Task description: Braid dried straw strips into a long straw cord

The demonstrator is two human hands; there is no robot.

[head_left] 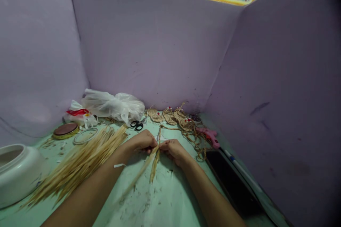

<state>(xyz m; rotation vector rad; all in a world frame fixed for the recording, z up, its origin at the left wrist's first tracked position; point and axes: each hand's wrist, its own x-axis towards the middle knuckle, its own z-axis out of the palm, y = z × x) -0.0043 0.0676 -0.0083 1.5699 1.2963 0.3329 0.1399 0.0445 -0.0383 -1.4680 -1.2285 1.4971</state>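
My left hand (146,140) and my right hand (172,148) meet over the middle of the table, both closed in a pinch on a braided straw cord (160,133). Below my fingers, its loose flat strips (154,170) hang toward me, one long and pale, the others shorter and browner. Beyond my hands the cord bends right, toward a tangle of thin braid (196,145). Left of my left forearm lies a bundle of dried straw strips (80,165). Black-handled scissors (136,125) rest just beyond my left hand. My fingertips partly hide the point where the strips cross.
Several small woven straw pieces with red beads (183,120) lie at the back, near a pink glue gun (210,135). A dark phone-like slab (234,181) is at right. White plastic bags (114,105), a round tin (65,131) and a white pot (20,173) stand left. Purple panels (157,46) enclose the table.
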